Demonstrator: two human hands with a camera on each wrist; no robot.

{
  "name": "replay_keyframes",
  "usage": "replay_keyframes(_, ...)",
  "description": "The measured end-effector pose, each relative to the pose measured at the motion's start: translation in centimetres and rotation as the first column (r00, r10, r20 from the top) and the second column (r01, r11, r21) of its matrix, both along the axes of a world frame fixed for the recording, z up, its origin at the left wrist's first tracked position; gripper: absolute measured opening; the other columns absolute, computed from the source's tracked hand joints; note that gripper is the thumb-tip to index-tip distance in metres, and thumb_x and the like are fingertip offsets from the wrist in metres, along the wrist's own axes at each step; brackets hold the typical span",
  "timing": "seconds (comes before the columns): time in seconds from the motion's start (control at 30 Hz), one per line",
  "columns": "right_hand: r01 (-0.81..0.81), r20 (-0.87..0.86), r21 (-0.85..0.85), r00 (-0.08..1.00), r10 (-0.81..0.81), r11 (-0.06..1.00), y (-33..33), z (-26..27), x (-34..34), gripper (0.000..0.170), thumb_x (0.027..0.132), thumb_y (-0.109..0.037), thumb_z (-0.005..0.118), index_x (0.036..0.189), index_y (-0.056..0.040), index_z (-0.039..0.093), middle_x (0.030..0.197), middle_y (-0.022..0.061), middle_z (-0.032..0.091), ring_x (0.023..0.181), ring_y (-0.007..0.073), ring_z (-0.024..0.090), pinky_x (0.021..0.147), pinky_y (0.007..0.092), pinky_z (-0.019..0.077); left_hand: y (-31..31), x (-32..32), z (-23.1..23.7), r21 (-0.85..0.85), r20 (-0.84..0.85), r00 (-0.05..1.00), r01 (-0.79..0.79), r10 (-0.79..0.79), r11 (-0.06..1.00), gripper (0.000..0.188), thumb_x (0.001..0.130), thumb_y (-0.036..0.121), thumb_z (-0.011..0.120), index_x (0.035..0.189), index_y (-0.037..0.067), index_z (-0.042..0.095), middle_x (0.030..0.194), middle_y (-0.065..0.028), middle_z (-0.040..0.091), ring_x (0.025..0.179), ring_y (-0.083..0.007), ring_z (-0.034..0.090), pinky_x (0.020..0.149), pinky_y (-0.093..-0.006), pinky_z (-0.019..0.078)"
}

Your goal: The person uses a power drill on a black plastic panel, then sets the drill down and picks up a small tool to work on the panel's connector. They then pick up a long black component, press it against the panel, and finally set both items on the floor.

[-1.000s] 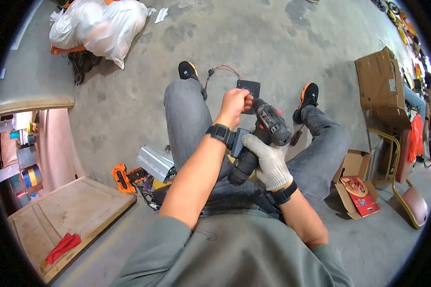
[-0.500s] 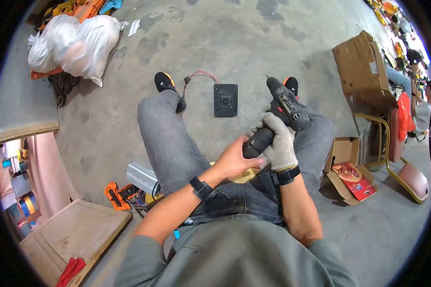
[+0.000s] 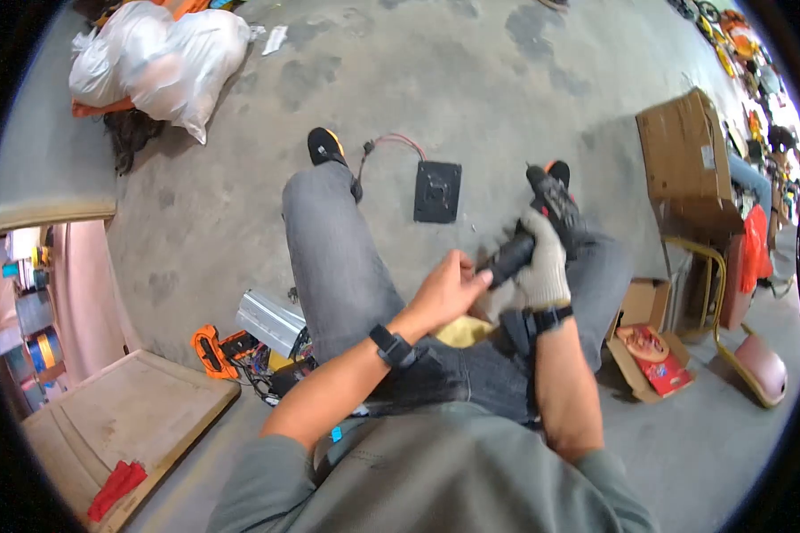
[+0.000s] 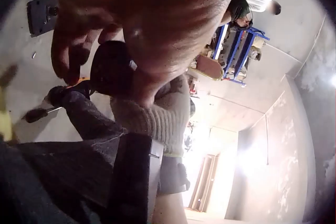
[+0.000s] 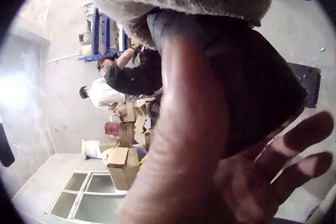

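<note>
A cordless drill (image 3: pixel 556 202) is held over the right thigh, chuck pointing forward and handle slanting back to the left. My right hand (image 3: pixel 544 262), in a knitted off-white glove, grips its handle. The bare left hand (image 3: pixel 444 289) is at the battery end (image 3: pixel 508 259), its thumb laid over it and fingers on the far side. In the right wrist view that thumb (image 5: pixel 184 92) crosses the dark battery end, with other fingers (image 5: pixel 304 134) spread past it. On the floor between the feet lies a black square plate (image 3: pixel 437 191) with a raised centre and a red-and-black cable (image 3: pixel 400 138).
Left of the legs lie a silver metal housing (image 3: pixel 271 322), an orange-and-black tool (image 3: pixel 212 351) and wires. A wooden panel (image 3: pixel 133 417) holds a red cloth. Cardboard boxes (image 3: pixel 684 155) and a chair (image 3: pixel 760 373) stand at right; white bags (image 3: pixel 164 71) lie far left. Small bits lie beside the plate.
The drill was drawn back and right, away from the plate. The left hand left the plate and came to the drill's battery end. Over the last half second the view shifted slightly.
</note>
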State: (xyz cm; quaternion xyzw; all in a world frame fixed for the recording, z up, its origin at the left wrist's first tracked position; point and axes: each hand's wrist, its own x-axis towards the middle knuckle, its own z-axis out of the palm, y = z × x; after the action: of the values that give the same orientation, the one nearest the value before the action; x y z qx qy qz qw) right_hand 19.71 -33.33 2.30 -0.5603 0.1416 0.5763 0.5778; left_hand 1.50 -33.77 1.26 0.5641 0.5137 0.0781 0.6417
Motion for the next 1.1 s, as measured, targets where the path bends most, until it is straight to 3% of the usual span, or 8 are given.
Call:
replay_keyframes(0.13, 0.082, 0.116, -0.046, 0.990, -0.076, 0.996, 1.9, -0.7, 0.4, 0.016, 0.085, -0.017, 0.071, 0.094, -0.0060, 0.062, 0.079, 0.0088, 0.064, 0.068, 0.0250, 0.065, 0.064, 0.0394, 0.0553, 0.4, 0.7, 2.6, 0.006, 0.196, 0.980, 0.029, -0.030, 1.000, 0.046, 0.098, 0.038, 0.069, 0.112, -0.004, 0.059, 0.099, -0.0094, 0.068, 0.092, -0.0140, 0.063, 0.082, -0.0304, 0.0526)
replay_keyframes(0.2, 0.153, 0.185, 0.021, 0.971, -0.154, 0.988, 2.2, -2.2, 0.1, 0.016, 0.085, -0.014, 0.071, 0.095, -0.0044, 0.063, 0.079, 0.0098, 0.064, 0.068, 0.0258, 0.066, 0.065, 0.0411, 0.0572, 0.5, 1.2, 2.3, -0.446, 0.340, 0.940, 0.134, 0.029, 0.885, 0.049, 0.097, 0.036, 0.071, 0.119, -0.006, 0.059, 0.106, -0.0107, 0.068, 0.096, -0.0153, 0.063, 0.086, -0.0307, 0.0521)
replay_keyframes(0.4, 0.190, 0.194, 0.028, 0.962, -0.192, 0.981, 2.0, -2.1, -0.8, 0.015, 0.085, -0.013, 0.071, 0.093, -0.0035, 0.063, 0.077, 0.0107, 0.066, 0.066, 0.0271, 0.066, 0.064, 0.0422, 0.0570, -1.9, 2.1, 1.1, -0.383, 0.395, 0.919, 0.149, 0.016, 0.912, 0.047, 0.094, 0.030, 0.076, 0.122, -0.005, 0.062, 0.108, -0.0076, 0.068, 0.099, -0.0124, 0.062, 0.088, -0.0277, 0.0509)
replay_keyframes(0.6, 0.148, 0.206, 0.019, 0.967, -0.149, 0.989, 2.0, -0.8, -1.7, 0.020, 0.087, -0.020, 0.069, 0.099, -0.0053, 0.061, 0.080, 0.0114, 0.065, 0.072, 0.0289, 0.068, 0.065, 0.0421, 0.0569, -2.3, 2.2, 0.8, -0.675, 0.413, 0.891, 0.160, 0.189, 0.720, 0.035, 0.093, 0.029, 0.076, 0.112, 0.001, 0.066, 0.099, -0.0032, 0.068, 0.082, -0.0108, 0.064, 0.073, -0.0286, 0.0543)
replay_keyframes(0.67, 0.065, 0.297, 0.027, 0.952, -0.070, 0.998, 1.2, -2.7, -1.6, 0.021, 0.088, -0.023, 0.069, 0.098, -0.0051, 0.063, 0.080, 0.0103, 0.065, 0.072, 0.0268, 0.067, 0.065, 0.0408, 0.0568, -2.0, 2.0, 2.2, -0.621, 0.374, 0.921, 0.161, 0.109, 0.767, 0.037, 0.093, 0.032, 0.075, 0.112, 0.001, 0.066, 0.098, -0.0035, 0.069, 0.083, -0.0115, 0.065, 0.074, -0.0290, 0.0543)
replay_keyframes(0.8, -0.267, 0.709, -0.096, 0.658, 0.254, 0.959, -1.0, -5.9, -0.8, 0.035, 0.081, -0.026, 0.075, 0.107, -0.0032, 0.067, 0.092, 0.0081, 0.069, 0.079, 0.0219, 0.064, 0.075, 0.0363, 0.0527, -2.0, 2.1, 2.1, -0.638, 0.366, 0.930, 0.226, 0.032, 0.736, 0.047, 0.093, 0.036, 0.075, 0.122, 0.000, 0.064, 0.106, -0.0018, 0.069, 0.090, -0.0107, 0.065, 0.078, -0.0311, 0.0551)
replay_keyframes(0.97, -0.478, 0.975, -0.133, 0.094, 0.202, 0.868, -2.0, -7.8, -1.4, 0.035, 0.081, -0.031, 0.083, 0.097, -0.0037, 0.068, 0.082, 0.0145, 0.070, 0.074, 0.0346, 0.068, 0.070, 0.0416, 0.0527, -2.2, 2.2, 2.0, -0.620, 0.372, 0.927, 0.204, 0.055, 0.757, 0.045, 0.094, 0.037, 0.073, 0.123, 0.003, 0.065, 0.106, 0.0007, 0.069, 0.091, -0.0090, 0.064, 0.079, -0.0294, 0.0554)
replay_keyframes(1.1, -0.480, 0.924, -0.179, 0.217, 0.314, 0.859, -2.1, -8.3, -2.3, 0.036, 0.079, -0.033, 0.084, 0.094, -0.0035, 0.070, 0.079, 0.0134, 0.071, 0.073, 0.0328, 0.069, 0.069, 0.0412, 0.0533, -2.5, 2.2, 0.6, -0.628, 0.415, 0.909, 0.252, 0.042, 0.736, 0.047, 0.096, 0.043, 0.070, 0.119, 0.002, 0.065, 0.106, -0.0024, 0.068, 0.092, -0.0108, 0.064, 0.079, -0.0300, 0.0562)
